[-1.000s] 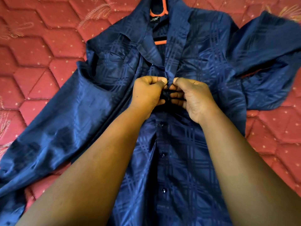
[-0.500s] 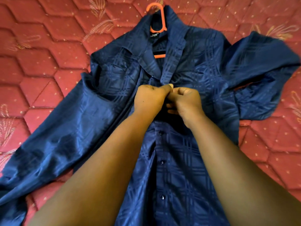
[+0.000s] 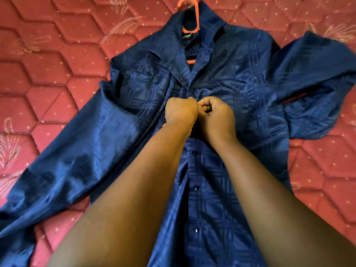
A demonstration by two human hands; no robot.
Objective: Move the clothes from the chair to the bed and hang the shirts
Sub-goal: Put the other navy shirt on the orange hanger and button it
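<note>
Since the earlier frames, both hands had slid a little up the shirt front toward twelve o'clock, and more of the orange hanger's hook had come into view at the top. Both fists met knuckle to knuckle at the centre of the picture. The left hand [image 3: 181, 112] was clenched, pinching the left edge of the shirt's button strip. The right hand [image 3: 216, 114] had its fingers curled inward, pinching the opposite edge — whether a button sat between the fingertips could not be told. Both bare forearms ran down to six o'clock, across the lower shirt front.

Under the hands lay the dark blue checked shirt [image 3: 240, 89], spread flat and face up. Below the hands, toward six o'clock, three buttons [image 3: 195, 188] showed fastened in a line. Toward twelve o'clock the collar lay open, with a black neck label visible inside.

An orange hanger [image 3: 196, 14] sat inside the shirt — its hook poking out past the collar at twelve o'clock, a short piece of its bar showing in the open neck.

One sleeve trailed out to eight o'clock; the other lay folded in a heap at two to three o'clock.

All of it rested on the bed [image 3: 48, 74], covered in red quilting stitched in hexagons with pale gold motifs.
</note>
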